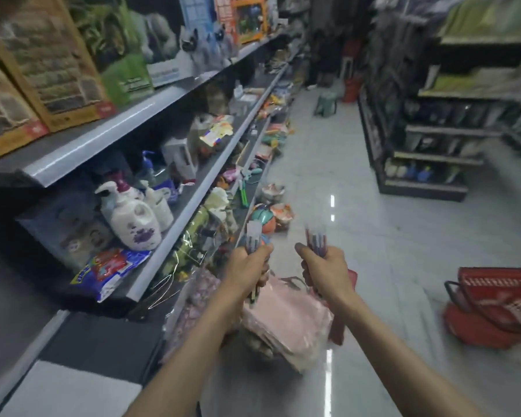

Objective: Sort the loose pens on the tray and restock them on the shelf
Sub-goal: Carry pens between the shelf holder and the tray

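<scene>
My left hand (pixel 248 266) grips a bundle of pens (pixel 253 237) upright; their tops stick up above the fist and the lower ends poke out below. My right hand (pixel 325 270) grips a second bundle of pens (pixel 315 237), also upright. Both fists are held out side by side in the aisle, just right of the grey shelf edge (pixel 175 230). The pens are blurred, with red and blue barrels. No tray is in view.
The shelving on the left carries soap pump bottles (pixel 133 218), a snack bag (pixel 109 267), toys and boxes. Pink bags (pixel 286 320) lie below my hands. Red shopping baskets (pixel 500 299) stand on the shiny floor at right. A dark shelf unit (pixel 427 164) and a green stool (pixel 325 103) lie farther along.
</scene>
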{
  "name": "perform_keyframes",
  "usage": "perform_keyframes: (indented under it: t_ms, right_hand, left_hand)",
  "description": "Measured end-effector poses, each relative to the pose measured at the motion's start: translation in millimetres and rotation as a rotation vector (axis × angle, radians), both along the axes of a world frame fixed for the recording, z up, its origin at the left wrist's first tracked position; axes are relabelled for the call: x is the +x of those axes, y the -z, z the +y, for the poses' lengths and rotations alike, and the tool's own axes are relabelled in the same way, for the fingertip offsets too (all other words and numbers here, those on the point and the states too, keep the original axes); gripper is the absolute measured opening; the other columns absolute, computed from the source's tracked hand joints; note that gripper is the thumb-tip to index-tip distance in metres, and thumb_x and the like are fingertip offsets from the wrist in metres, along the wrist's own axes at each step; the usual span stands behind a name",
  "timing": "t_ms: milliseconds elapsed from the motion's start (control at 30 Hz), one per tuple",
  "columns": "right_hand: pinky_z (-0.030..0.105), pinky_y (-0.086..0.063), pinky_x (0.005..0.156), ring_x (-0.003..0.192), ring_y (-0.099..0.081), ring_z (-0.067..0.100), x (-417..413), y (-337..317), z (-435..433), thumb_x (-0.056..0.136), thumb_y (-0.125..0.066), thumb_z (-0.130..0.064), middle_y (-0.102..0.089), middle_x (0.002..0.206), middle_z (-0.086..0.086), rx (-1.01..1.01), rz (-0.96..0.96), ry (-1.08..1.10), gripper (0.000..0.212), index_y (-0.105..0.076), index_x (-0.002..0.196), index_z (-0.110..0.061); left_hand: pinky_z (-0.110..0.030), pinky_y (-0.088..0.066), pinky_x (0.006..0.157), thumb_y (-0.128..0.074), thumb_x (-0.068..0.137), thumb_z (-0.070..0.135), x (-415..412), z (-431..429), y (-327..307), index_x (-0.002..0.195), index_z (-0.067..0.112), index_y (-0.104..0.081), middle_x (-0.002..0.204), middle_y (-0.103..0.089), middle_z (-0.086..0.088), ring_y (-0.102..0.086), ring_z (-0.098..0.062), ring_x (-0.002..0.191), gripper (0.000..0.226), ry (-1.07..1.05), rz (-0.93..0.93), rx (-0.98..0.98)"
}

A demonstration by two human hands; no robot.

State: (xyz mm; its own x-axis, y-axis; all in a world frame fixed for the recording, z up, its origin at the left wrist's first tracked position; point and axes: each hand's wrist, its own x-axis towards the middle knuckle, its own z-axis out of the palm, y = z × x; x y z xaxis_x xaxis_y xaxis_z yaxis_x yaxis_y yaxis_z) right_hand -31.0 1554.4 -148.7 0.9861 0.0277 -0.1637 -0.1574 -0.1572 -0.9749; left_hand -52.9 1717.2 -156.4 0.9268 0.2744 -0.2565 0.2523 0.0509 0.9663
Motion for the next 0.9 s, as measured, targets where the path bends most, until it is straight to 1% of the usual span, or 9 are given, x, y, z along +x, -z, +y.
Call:
perform_keyframes:
  t_ms: [67,133,233,333,400,500,633,767,900]
  right_hand:
    - [0.03,-0.03,0.047,0.055,-0.04,0.019,13.4,-1.2,-53.5,0.094,-0.068,-0.025,-0.045,0.058,0.007,0.024,-0.002,0.051,0.036,-0.052,0.063,-0.022]
    - [0.026,-0.03,0.044,0.053,-0.042,0.019,27.6,-1.9,-106.2,0.095,-0.067,-0.026,-0.047,0.059,0.007,0.017,0.0,0.08,0.031,-0.053,0.069,-0.017]
    - [0.027,-0.035,0.045,0.049,-0.044,0.019,50.1,2.6,-178.5,0.092,-0.068,-0.027,-0.047,0.054,0.003,-0.003,0.016,0.123,0.034,-0.051,0.064,-0.018]
    - [0.023,-0.034,0.039,0.046,-0.046,0.021,71.2,6.3,-233.9,0.091,-0.068,-0.027,-0.049,0.053,0.006,-0.009,0.043,0.159,0.035,-0.05,0.065,-0.015]
    - [0.022,-0.033,0.038,0.047,-0.045,0.022,86.8,9.7,-261.2,0.092,-0.067,-0.028,-0.049,0.055,0.006,-0.002,0.053,0.164,0.034,-0.049,0.066,-0.016]
    - [0.024,-0.032,0.042,0.048,-0.04,0.02,117.5,12.3,-287.5,0.092,-0.067,-0.027,-0.044,0.055,0.001,0.031,0.06,0.165,0.036,-0.045,0.065,-0.019]
    - [0.024,-0.03,0.043,0.051,-0.038,0.02,172.4,18.8,-306.3,0.092,-0.067,-0.026,-0.04,0.056,0.001,0.052,0.062,0.162,0.038,-0.042,0.065,-0.02]
    - [0.025,-0.027,0.045,0.055,-0.034,0.02,243.0,24.2,-311.9,0.093,-0.066,-0.024,-0.036,0.057,0.002,0.029,0.05,0.115,0.04,-0.037,0.065,-0.021]
    - [0.022,-0.026,0.042,0.055,-0.034,0.021,322.8,18.8,-312.0,0.094,-0.065,-0.025,-0.035,0.056,0.0,0.012,0.055,0.079,0.039,-0.038,0.065,-0.021]
  left_hand:
    - [-0.026,-0.025,0.046,-0.061,0.101,0.017,24.5,-52.0,0.0,0.082,0.011,-0.046,0.058,-0.033,-0.005,-0.03,-0.015,0.044,0.025,0.049,-0.022,0.0]
    - [-0.029,-0.023,0.05,-0.062,0.101,0.017,46.9,-104.0,2.0,0.08,0.015,-0.043,0.056,-0.03,-0.002,-0.028,-0.015,0.045,0.028,0.085,-0.023,-0.02]
    - [-0.03,-0.023,0.052,-0.061,0.101,0.019,74.2,-177.9,3.4,0.078,0.022,-0.038,0.055,-0.026,0.001,-0.026,-0.015,0.048,0.033,0.136,0.013,-0.016]
    - [-0.031,-0.026,0.052,-0.063,0.1,0.021,98.1,-233.6,2.8,0.084,0.02,-0.041,0.057,-0.027,-0.001,-0.028,-0.016,0.051,0.027,0.191,0.034,-0.013]
    - [-0.031,-0.026,0.052,-0.062,0.101,0.022,115.5,-261.8,3.3,0.083,0.021,-0.04,0.057,-0.027,-0.001,-0.028,-0.017,0.05,0.029,0.217,0.046,-0.007]
    - [-0.033,-0.026,0.052,-0.062,0.101,0.024,147.5,-291.4,4.4,0.08,0.022,-0.038,0.056,-0.028,-0.001,-0.029,-0.018,0.049,0.032,0.238,0.057,0.015]
    - [-0.034,-0.027,0.053,-0.061,0.1,0.026,203.8,-314.3,13.4,0.085,0.019,-0.04,0.057,-0.029,-0.001,-0.029,-0.019,0.051,0.028,0.245,0.061,0.03]
    - [-0.032,-0.029,0.052,-0.061,0.101,0.024,273.7,-321.3,24.7,0.086,0.018,-0.039,0.059,-0.027,-0.002,-0.03,-0.019,0.05,0.027,0.198,0.058,-0.006]
    - [-0.031,-0.029,0.05,-0.06,0.101,0.023,350.5,-322.9,23.6,0.083,0.018,-0.04,0.057,-0.029,0.0,-0.03,-0.018,0.048,0.028,0.157,0.043,-0.025]
